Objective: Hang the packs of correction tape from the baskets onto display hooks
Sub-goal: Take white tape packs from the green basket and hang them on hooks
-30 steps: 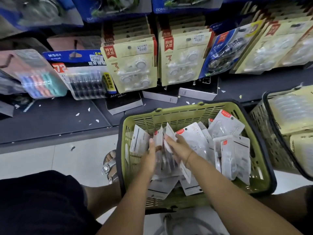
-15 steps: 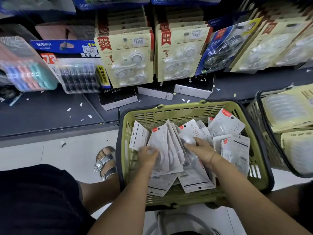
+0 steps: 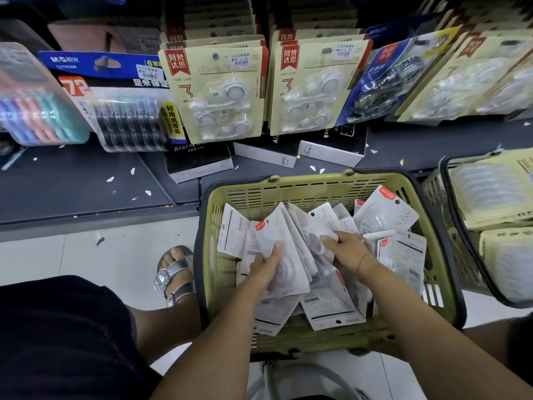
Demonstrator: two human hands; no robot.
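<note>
A green plastic basket [image 3: 294, 187] sits on the floor in front of me, holding several white packs of correction tape [image 3: 386, 215]. My left hand [image 3: 264, 268] grips a fanned stack of white packs [image 3: 281, 243] inside the basket, thumb on the top pack. My right hand [image 3: 346, 249] reaches into the pile beside it, its fingers on a white pack [image 3: 323, 226]. Above the basket, yellow-carded correction tape packs [image 3: 215, 90] hang in rows on display hooks.
A second basket [image 3: 450, 203] with yellow-carded packs stands at the right. Black boxes [image 3: 199, 163] lie on the dark low shelf [image 3: 72, 183] under the hanging packs. My sandalled foot [image 3: 173, 269] rests on the white floor left of the green basket. Blue and coloured packs [image 3: 127, 111] hang at left.
My left hand has gathered the packs into a fanned stack and now holds them flatter. My right hand has shifted right across the pile to another pack. The camera dipped closer.
</note>
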